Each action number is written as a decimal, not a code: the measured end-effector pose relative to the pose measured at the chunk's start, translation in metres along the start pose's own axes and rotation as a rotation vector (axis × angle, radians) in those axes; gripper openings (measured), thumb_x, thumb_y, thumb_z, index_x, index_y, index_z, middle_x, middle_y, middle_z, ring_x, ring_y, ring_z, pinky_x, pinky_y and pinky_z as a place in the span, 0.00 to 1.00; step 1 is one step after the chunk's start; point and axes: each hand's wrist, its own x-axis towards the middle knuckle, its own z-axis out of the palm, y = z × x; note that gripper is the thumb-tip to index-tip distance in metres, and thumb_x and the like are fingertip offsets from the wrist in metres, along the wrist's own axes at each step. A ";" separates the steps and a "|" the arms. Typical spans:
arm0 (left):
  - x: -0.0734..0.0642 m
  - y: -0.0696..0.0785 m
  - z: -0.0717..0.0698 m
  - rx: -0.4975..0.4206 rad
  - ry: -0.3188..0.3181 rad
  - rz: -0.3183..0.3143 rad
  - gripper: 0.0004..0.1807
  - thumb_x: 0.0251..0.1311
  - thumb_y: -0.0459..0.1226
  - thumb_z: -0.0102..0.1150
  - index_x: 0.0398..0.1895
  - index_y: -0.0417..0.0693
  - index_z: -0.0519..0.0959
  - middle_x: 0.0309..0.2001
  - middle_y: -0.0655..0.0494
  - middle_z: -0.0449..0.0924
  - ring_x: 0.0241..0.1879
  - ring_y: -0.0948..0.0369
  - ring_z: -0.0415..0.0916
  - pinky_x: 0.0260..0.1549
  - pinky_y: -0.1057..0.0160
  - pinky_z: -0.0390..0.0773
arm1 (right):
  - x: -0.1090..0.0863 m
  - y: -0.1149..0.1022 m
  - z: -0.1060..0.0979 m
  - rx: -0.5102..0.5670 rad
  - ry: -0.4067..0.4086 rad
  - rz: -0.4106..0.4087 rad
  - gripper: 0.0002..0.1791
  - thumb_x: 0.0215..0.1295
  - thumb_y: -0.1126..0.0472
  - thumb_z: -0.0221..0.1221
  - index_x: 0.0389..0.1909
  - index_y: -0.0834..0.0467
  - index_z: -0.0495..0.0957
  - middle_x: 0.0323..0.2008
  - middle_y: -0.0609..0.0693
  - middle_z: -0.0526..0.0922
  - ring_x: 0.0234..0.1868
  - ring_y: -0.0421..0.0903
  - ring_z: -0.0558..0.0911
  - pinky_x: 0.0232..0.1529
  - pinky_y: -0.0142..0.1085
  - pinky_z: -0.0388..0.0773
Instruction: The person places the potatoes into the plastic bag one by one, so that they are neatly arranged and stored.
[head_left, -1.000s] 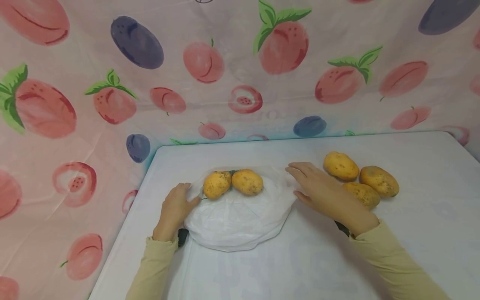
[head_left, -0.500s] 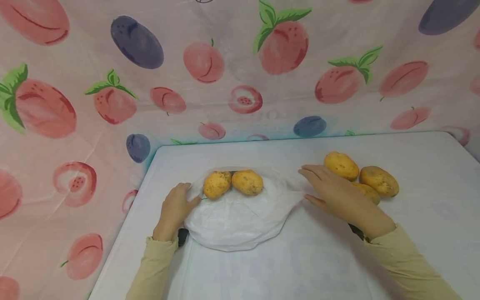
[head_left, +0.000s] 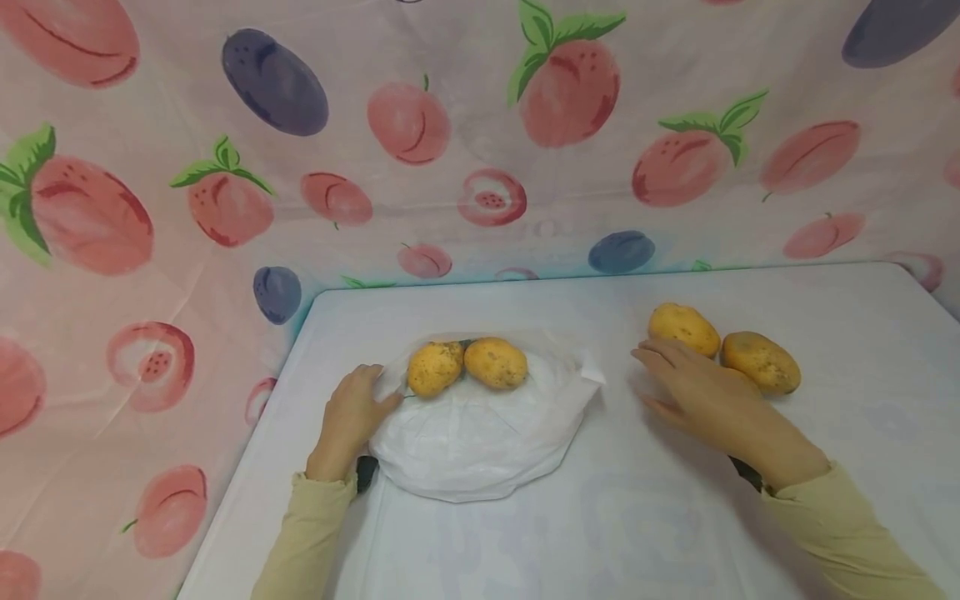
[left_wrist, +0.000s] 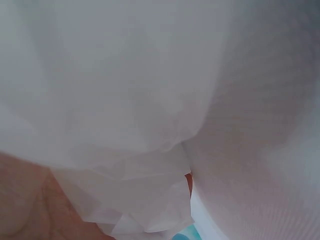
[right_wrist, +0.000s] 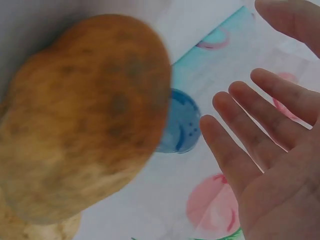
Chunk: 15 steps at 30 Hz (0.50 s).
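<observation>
A white plastic bag [head_left: 472, 454] lies spread on the table, with two potatoes [head_left: 435, 369] side by side on its far part. Whether they sit inside its mouth I cannot tell. My left hand [head_left: 350, 425] holds the bag's left edge; in the left wrist view the bag's film covers most of the fingers. To the right, my right hand [head_left: 705, 396] hovers with fingers straight and nothing in them, beside a group of potatoes [head_left: 761, 362]. It hides part of the group in the head view. A large potato [right_wrist: 95, 115] fills the left of the right wrist view, apart from the fingertips.
The table [head_left: 525, 550] has a white cover. Behind it and at its left hangs a fruit-patterned cloth [head_left: 487, 125]. The bag's right corner [head_left: 592, 375] sticks up a little, facing the right hand.
My right hand has let go of the bag's right edge and moved right, over the near potato of the group. The bag's right corner has folded back. My left hand stays put.
</observation>
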 end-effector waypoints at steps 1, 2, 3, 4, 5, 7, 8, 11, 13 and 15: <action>0.000 0.000 0.000 0.000 -0.001 -0.001 0.32 0.61 0.42 0.64 0.62 0.29 0.72 0.60 0.33 0.74 0.61 0.37 0.71 0.57 0.38 0.72 | -0.002 0.002 0.001 -0.001 -0.005 -0.001 0.32 0.58 0.57 0.70 0.61 0.64 0.72 0.61 0.62 0.75 0.60 0.60 0.77 0.43 0.49 0.84; 0.000 0.000 0.000 0.000 -0.001 -0.002 0.32 0.61 0.42 0.64 0.62 0.29 0.72 0.60 0.33 0.74 0.61 0.37 0.70 0.57 0.37 0.72 | -0.003 0.004 0.002 -0.001 -0.008 -0.005 0.32 0.57 0.57 0.70 0.61 0.65 0.73 0.61 0.63 0.75 0.60 0.61 0.77 0.45 0.50 0.83; 0.000 0.000 0.000 0.000 -0.001 -0.002 0.32 0.61 0.43 0.64 0.62 0.29 0.72 0.60 0.33 0.74 0.61 0.37 0.70 0.57 0.37 0.72 | -0.005 0.006 0.003 -0.001 -0.008 -0.009 0.32 0.57 0.57 0.71 0.60 0.65 0.73 0.60 0.64 0.75 0.59 0.61 0.77 0.46 0.51 0.82; 0.001 0.000 -0.001 -0.003 -0.002 -0.006 0.33 0.61 0.43 0.64 0.63 0.29 0.71 0.61 0.33 0.74 0.62 0.38 0.70 0.58 0.38 0.72 | -0.006 0.008 0.004 0.003 -0.008 -0.016 0.32 0.56 0.57 0.71 0.60 0.66 0.73 0.60 0.65 0.76 0.59 0.62 0.77 0.47 0.52 0.82; 0.001 0.001 -0.001 -0.001 -0.002 -0.006 0.33 0.61 0.43 0.64 0.63 0.29 0.71 0.61 0.33 0.74 0.62 0.37 0.70 0.58 0.38 0.71 | -0.007 0.010 0.005 0.010 -0.006 -0.021 0.33 0.55 0.58 0.72 0.59 0.67 0.73 0.59 0.65 0.76 0.59 0.62 0.77 0.49 0.54 0.81; 0.001 0.000 -0.001 0.003 -0.002 -0.005 0.32 0.61 0.43 0.64 0.63 0.29 0.71 0.60 0.33 0.74 0.61 0.37 0.70 0.58 0.38 0.72 | -0.009 0.013 0.007 0.023 0.001 -0.033 0.33 0.53 0.59 0.73 0.58 0.68 0.73 0.58 0.66 0.76 0.57 0.63 0.77 0.51 0.55 0.79; 0.001 0.000 -0.001 0.003 -0.002 -0.005 0.32 0.61 0.43 0.64 0.63 0.29 0.71 0.60 0.33 0.74 0.61 0.37 0.70 0.58 0.38 0.71 | -0.011 0.015 0.008 0.031 0.003 -0.037 0.33 0.53 0.59 0.73 0.58 0.69 0.74 0.57 0.66 0.76 0.57 0.63 0.77 0.52 0.56 0.79; 0.001 0.000 -0.001 -0.001 -0.002 -0.005 0.32 0.62 0.43 0.64 0.63 0.29 0.71 0.61 0.33 0.74 0.61 0.37 0.70 0.58 0.38 0.71 | -0.014 0.019 0.010 0.047 0.011 -0.045 0.33 0.51 0.60 0.74 0.57 0.69 0.74 0.56 0.66 0.77 0.55 0.62 0.78 0.50 0.55 0.79; 0.001 0.000 0.000 -0.007 -0.003 -0.004 0.32 0.62 0.43 0.64 0.63 0.29 0.71 0.61 0.33 0.73 0.62 0.37 0.70 0.59 0.38 0.71 | -0.015 0.021 0.011 0.054 0.010 -0.047 0.32 0.51 0.61 0.74 0.56 0.69 0.75 0.55 0.65 0.77 0.54 0.61 0.79 0.49 0.54 0.80; 0.001 0.000 0.000 -0.010 -0.004 -0.005 0.32 0.62 0.42 0.63 0.63 0.29 0.71 0.61 0.33 0.73 0.62 0.37 0.69 0.60 0.38 0.70 | -0.017 0.023 0.011 0.056 0.005 -0.047 0.31 0.51 0.61 0.74 0.55 0.69 0.75 0.53 0.65 0.78 0.52 0.61 0.79 0.49 0.54 0.80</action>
